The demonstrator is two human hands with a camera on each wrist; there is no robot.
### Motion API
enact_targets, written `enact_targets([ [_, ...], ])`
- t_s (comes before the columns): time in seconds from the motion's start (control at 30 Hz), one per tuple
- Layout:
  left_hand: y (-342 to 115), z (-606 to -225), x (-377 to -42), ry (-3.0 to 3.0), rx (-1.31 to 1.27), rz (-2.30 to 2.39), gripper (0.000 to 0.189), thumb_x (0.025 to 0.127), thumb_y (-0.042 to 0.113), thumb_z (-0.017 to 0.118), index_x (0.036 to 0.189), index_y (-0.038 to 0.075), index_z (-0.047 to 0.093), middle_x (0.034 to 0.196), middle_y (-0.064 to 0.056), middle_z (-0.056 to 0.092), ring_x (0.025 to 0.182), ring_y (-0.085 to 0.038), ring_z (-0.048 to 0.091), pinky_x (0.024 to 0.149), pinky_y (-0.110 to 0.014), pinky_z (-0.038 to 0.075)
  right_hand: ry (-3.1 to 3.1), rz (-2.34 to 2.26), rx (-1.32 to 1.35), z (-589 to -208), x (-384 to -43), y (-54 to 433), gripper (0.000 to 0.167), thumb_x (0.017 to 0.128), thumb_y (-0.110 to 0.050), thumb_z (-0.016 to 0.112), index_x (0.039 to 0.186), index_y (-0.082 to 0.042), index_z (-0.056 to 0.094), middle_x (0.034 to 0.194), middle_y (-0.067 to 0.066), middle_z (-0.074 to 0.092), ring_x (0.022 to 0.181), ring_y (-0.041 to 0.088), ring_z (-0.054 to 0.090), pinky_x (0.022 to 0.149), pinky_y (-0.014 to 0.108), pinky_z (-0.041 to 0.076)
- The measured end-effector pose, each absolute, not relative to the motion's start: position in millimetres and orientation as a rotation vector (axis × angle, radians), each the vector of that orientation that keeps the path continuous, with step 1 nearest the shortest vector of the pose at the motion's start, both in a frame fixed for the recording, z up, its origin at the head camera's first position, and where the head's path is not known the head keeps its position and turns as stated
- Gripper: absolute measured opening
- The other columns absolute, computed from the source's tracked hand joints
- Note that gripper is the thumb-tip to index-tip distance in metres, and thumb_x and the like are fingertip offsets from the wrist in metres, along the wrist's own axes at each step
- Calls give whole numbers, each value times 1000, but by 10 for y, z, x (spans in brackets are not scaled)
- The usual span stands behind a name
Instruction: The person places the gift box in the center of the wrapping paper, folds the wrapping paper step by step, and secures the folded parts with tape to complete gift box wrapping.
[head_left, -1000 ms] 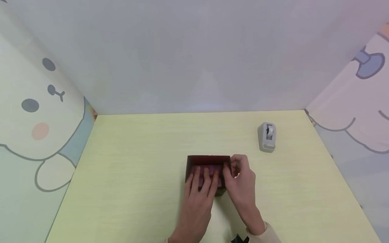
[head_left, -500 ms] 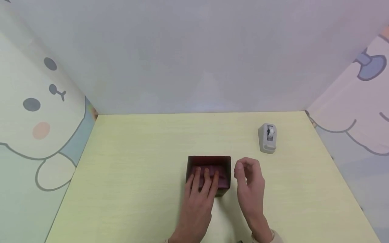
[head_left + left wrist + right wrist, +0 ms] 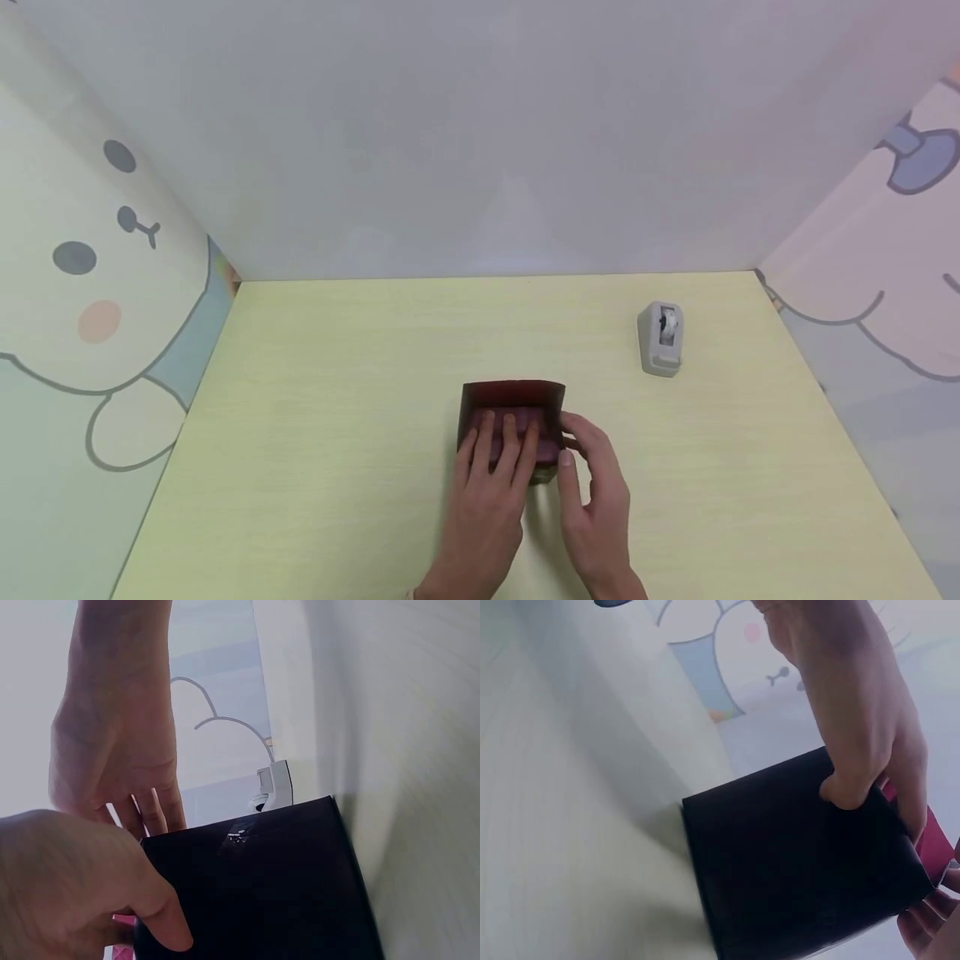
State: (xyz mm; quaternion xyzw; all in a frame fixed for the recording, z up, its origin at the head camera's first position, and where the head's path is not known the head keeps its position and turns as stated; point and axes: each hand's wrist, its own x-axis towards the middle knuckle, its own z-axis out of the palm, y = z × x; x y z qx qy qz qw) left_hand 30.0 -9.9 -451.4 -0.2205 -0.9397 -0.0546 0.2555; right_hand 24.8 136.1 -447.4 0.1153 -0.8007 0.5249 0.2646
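Note:
A dark open-topped box [image 3: 513, 392] with a red inside stands on the table, purple packs [image 3: 551, 451] lying in it. My left hand [image 3: 483, 500] reaches over its near wall, fingers inside on the packs. In the left wrist view the thumb [image 3: 171, 930] presses the black outer face, so the wall is pinched between thumb and fingers. My right hand [image 3: 600, 500] is at the right wall, fingers loosely bent and touching it from outside, thumb by the near corner. A shiny clear patch like tape [image 3: 238, 836] shows on the outer face.
A grey tape dispenser [image 3: 662, 339] with a roll stands on the pale yellow table [image 3: 337, 375], right of and beyond the box. Walls with cartoon prints [image 3: 97, 258] enclose the table at both sides, and a plain wall [image 3: 480, 142] at the back.
My right hand has left the box's right rim, moved off to the right, then returned lower against that wall. The right wall now leans slightly inward. The left hand has stayed.

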Motion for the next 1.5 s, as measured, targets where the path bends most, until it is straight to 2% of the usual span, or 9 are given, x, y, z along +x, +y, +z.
enact_targets([
  [0.23, -101, -4519, 318, -2567, -594, -185, 62, 90, 6, 48, 152, 9, 51, 144, -14, 63, 140, -37, 55, 113, -50, 47, -2191, 1243, 388, -4528, 272, 1333, 45, 91, 12, 58, 134, 4, 65, 136, 22, 63, 133, 24, 55, 117, 17, 39],
  [0.43, -117, -4503, 329, -2586, -620, -275, 80, 82, 6, 65, 158, 21, 43, 145, -20, 60, 140, -41, 55, 111, -53, 49, -2216, 1077, 502, -4564, 252, 1349, 31, 107, -10, 52, 128, 4, 69, 133, 21, 67, 125, 34, 56, 119, 23, 34],
  [0.63, -110, -4492, 303, -2575, -601, -292, 75, 85, 5, 56, 158, 16, 45, 145, -22, 59, 139, -41, 56, 110, -53, 51, -2257, 971, 565, -4622, 260, 1405, 40, 111, -22, 45, 130, 4, 69, 135, 20, 68, 122, 35, 55, 119, 23, 32],
  [0.73, -106, -4488, 295, -2562, -583, -269, 72, 84, 3, 50, 155, 10, 48, 141, -21, 61, 136, -40, 57, 108, -51, 52, -2229, 1085, 555, -4629, 269, 1440, 34, 107, -10, 50, 132, 4, 67, 135, 20, 68, 126, 31, 56, 119, 22, 35],
  [0.9, -100, -4486, 289, -2559, -565, -225, 71, 82, 0, 43, 152, 5, 51, 139, -20, 61, 133, -38, 59, 108, -49, 51, -2197, 1575, 261, -4565, 259, 1478, 36, 99, 10, 54, 133, 0, 64, 128, 15, 67, 117, 16, 62, 102, 17, 51],
  [1.1, -82, -4487, 283, -2585, -555, -221, 76, 75, 0, 56, 151, 4, 52, 141, -19, 60, 133, -38, 58, 109, -49, 50, -2306, 1959, -244, -4443, 116, 1492, 30, 105, -12, 61, 135, -10, 62, 116, 4, 64, 106, 12, 62, 87, 18, 54],
  [1.2, -72, -4505, 273, -2561, -556, -243, 72, 77, 0, 54, 149, 3, 54, 142, -18, 57, 130, -40, 59, 106, -49, 51, -2354, 1995, -278, -4426, 64, 1492, 32, 104, -11, 63, 136, -14, 60, 113, 3, 59, 104, 13, 61, 84, 20, 53],
  [1.37, -60, -4527, 257, -2492, -564, -276, 64, 85, 0, 36, 145, -1, 57, 148, -17, 51, 125, -42, 57, 102, -51, 49, -2335, 1997, -230, -4442, 45, 1483, 37, 101, -3, 63, 135, -15, 59, 111, 5, 56, 99, 13, 59, 79, 20, 52],
  [1.5, -36, -4520, 269, -2526, -555, -281, 67, 77, 2, 55, 145, 1, 57, 153, -14, 49, 130, -44, 53, 104, -52, 46, -2337, 1809, -78, -4461, 26, 1471, 34, 94, 8, 65, 123, -10, 61, 109, 8, 54, 94, 13, 55, 78, 22, 50],
])
